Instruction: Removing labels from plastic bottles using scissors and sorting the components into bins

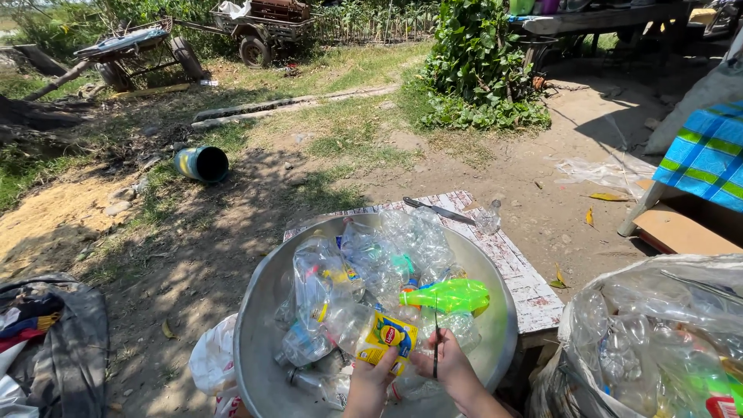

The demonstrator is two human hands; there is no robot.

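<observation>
Bottles (371,271) sit piled in the basin (495,352), which rests on a low board (534,298). Knife (437,210) behind the basin, bag (658,325) right, bucket (202,164) far left.

Two bare hands, left hand (377,370), right hand (443,364), bare forearms (no sleeves, gloves or rings showing)

We see a tipped blue bucket (202,163) lying on the dirt, well apart from the white board table (534,294). Scissors (438,210) lie on that table's far edge. A clear plastic bag (658,333) of bottles sits at right, a blue-green checked cloth (708,155) behind it. We note carts (139,50) on the grass and a leafy bush (480,62).
</observation>
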